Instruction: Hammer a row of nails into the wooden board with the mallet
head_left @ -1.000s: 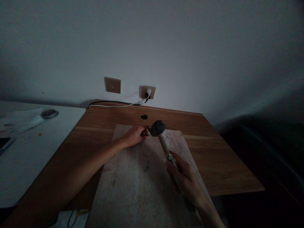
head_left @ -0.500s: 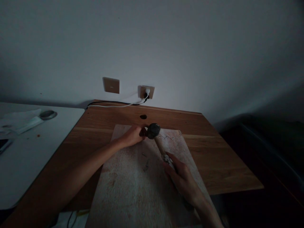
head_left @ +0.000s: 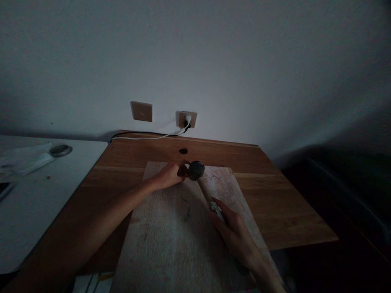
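Observation:
My right hand point(head_left: 233, 232) is wrapped around the pale, worn handle of a dark-headed mallet point(head_left: 196, 170). The mallet's head is over the far end of a whitish, worn board point(head_left: 159, 232), right beside the fingers of my left hand point(head_left: 171, 174). Those fingers are pinched together near the board's far edge; the mallet head hides part of them, and what they hold does not show. To the right of the head, a thin zigzag row point(head_left: 213, 177) shows on the board, too small to make out.
Under the board is a brown wooden desk point(head_left: 290, 203) with a cable hole point(head_left: 183, 151). White and black cables point(head_left: 146, 138) run to a wall socket point(head_left: 187, 119). On a white table point(head_left: 36, 219) at left lie a roll of tape point(head_left: 61, 150) and a plastic bag point(head_left: 27, 158).
The mallet head has shifted very slightly left and down, close to my left fingers. Both hands keep nearly the same place, and the whole view has moved a little.

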`<state>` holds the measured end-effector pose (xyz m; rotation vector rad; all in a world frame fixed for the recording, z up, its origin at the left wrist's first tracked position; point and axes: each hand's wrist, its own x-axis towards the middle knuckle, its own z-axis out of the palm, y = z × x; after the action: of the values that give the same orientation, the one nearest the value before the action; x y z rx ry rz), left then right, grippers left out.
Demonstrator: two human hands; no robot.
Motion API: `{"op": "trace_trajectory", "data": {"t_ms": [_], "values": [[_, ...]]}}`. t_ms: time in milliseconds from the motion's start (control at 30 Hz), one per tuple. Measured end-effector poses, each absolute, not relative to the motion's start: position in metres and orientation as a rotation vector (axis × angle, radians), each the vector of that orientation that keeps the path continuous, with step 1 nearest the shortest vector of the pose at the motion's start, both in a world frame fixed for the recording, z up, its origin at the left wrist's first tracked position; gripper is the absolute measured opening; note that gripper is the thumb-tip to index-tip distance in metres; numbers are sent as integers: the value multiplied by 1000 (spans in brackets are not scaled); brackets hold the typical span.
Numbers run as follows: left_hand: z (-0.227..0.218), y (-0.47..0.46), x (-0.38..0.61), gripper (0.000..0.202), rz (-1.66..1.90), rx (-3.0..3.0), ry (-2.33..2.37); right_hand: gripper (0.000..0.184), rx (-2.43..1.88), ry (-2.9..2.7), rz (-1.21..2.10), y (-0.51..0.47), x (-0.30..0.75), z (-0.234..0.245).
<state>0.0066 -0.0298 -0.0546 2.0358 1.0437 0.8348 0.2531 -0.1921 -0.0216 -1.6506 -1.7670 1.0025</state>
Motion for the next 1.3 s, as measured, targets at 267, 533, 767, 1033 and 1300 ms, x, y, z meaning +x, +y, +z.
{"op": "trace_trajectory", "data": {"t_ms": [267, 533, 767, 1033, 1300], "values": [[-10, -59, -2, 24, 132, 2415, 784, 67, -1816, -1623, 919, -219, 274, -25], [-6, -60, -1, 14, 135, 2405, 858, 65, -1863, -1658, 991, -229, 291, -36], [-13, -60, -13, 18, 247, 2475, 989, 62, -1820, -1717, 1058, -227, 294, -31], [-19, -63, 9, 13, 376, 2626, 1086, 63, -1820, -1686, 1051, -229, 284, -21], [-37, -80, 36, 4, 458, 2779, 1137, 69, -1869, -1578, 1087, -246, 290, -26]]}}
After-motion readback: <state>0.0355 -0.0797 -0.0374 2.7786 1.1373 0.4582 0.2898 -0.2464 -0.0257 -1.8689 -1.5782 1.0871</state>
